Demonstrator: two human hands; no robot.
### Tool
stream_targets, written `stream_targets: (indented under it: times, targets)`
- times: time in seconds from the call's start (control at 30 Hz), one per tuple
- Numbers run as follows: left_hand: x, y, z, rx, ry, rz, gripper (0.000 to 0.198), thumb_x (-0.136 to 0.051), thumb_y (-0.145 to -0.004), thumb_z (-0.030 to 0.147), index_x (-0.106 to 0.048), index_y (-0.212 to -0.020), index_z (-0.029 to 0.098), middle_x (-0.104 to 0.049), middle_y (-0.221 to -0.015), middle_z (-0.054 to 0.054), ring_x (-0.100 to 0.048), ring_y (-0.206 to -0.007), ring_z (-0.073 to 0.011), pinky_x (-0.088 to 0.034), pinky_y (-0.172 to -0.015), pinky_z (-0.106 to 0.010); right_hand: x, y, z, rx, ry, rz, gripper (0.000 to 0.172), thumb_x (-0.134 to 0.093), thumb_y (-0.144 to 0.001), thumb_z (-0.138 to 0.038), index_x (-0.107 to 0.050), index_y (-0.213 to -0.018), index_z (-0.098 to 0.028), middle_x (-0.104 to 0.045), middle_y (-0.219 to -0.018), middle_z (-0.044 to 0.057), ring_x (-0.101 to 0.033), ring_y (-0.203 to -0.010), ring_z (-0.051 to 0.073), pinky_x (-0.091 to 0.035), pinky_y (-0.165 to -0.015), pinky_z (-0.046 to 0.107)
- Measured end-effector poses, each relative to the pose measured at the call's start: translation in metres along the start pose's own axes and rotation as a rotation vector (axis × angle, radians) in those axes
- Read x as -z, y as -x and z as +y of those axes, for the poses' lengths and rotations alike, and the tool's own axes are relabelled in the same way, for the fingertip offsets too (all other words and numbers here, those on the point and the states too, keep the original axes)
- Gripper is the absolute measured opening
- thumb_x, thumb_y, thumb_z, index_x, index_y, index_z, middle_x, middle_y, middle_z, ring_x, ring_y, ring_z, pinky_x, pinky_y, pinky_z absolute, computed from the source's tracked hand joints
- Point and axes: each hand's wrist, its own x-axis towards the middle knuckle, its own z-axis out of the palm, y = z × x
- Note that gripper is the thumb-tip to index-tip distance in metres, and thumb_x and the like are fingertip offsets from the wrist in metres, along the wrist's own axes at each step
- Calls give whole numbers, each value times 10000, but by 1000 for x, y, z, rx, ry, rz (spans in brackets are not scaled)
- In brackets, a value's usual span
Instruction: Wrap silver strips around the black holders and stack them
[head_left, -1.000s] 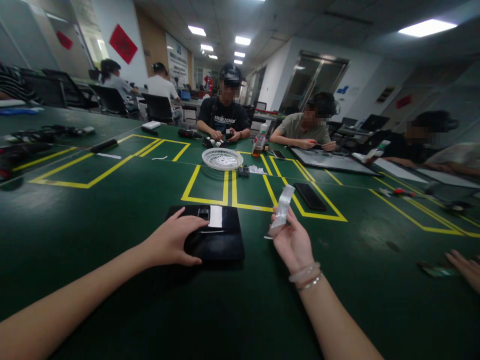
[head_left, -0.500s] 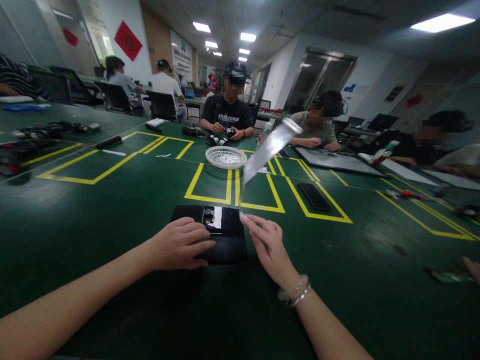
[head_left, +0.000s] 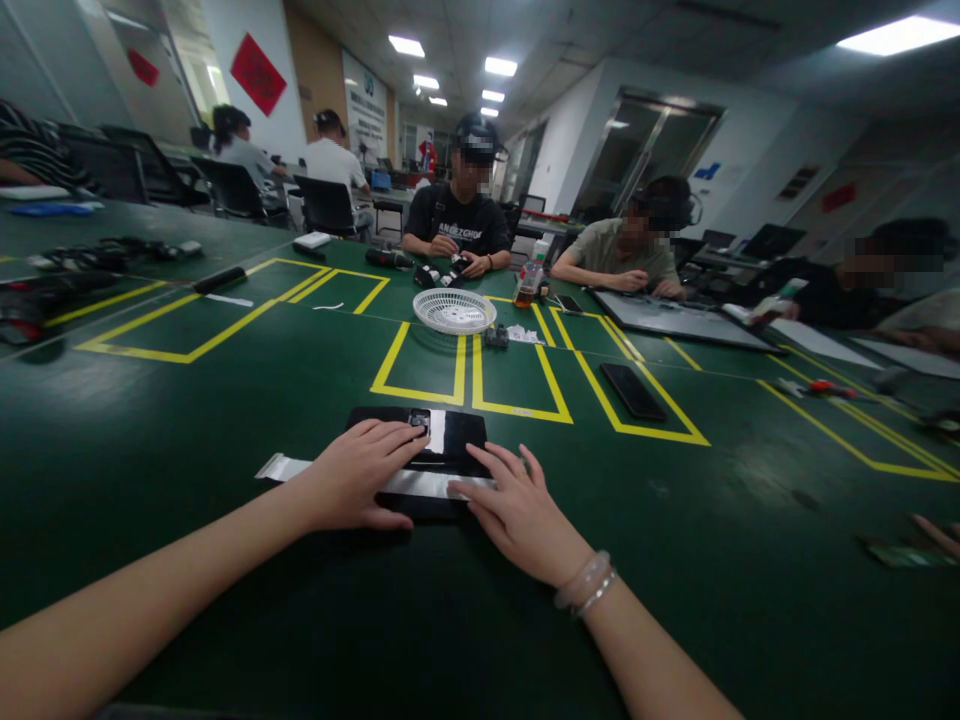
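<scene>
A black glossy panel [head_left: 457, 432] with a small square recess near its top lies flat on the green table. Across its lower part runs a silvery-white flat strip [head_left: 420, 484], whose left end sticks out past the panel beyond my wrist. My left hand [head_left: 364, 470] rests on the panel's left half and over the strip, fingers spread, fingertips near the recess. On the right end of the strip and panel lies my right hand [head_left: 517, 500], its fingers apart and pressing down on them.
Beyond the panel are a white round basket [head_left: 454, 312], a small grey part [head_left: 496, 337], a bottle [head_left: 528, 284] and a black phone [head_left: 632, 391]. Yellow tape [head_left: 525, 411] marks the table. Several people sit around, one across with black-and-white parts. A green board [head_left: 907, 550] lies far right.
The strip, earlier raised upright from my right hand, now lies across the panel. My right hand has come down onto it, and my left hand has shifted slightly up toward the recess.
</scene>
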Motion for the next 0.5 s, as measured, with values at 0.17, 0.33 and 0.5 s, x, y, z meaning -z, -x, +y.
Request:
stream_targets:
  times: [0.17,0.33,0.5]
  targets:
    - [-4,-1,-4,33,132,-75,961,-790,-775,636,-380,-1502,159,-400,-1458,-135,-385,-1327,-342,-230,-1172,-484,3,0,7,-83,8,109,444,-453,-980,-233,-489,-1406,-352,-455,-1508,63,-344,-1419,283,-216,-1137,626]
    - [5,-1,-7,49,135,-87,873,-803,-774,557,-430,-1470,186,-476,-1397,-108,-437,-1285,-321,-120,-1204,-494,5,0,9,-108,36,176,425,-446,-989,-267,-493,-1403,-350,-488,-1485,40,-360,-1406,259,-200,-1152,563]
    - [17,9,-42,179,62,-17,831,-770,-759,553,-473,-1431,165,-519,-1341,-111,-459,-1253,-322,-100,-1193,-514,4,0,11,-130,82,180,401,-470,-977,-282,-532,-1369,-339,-525,-1452,41,-400,-1374,265,-221,-1142,545]
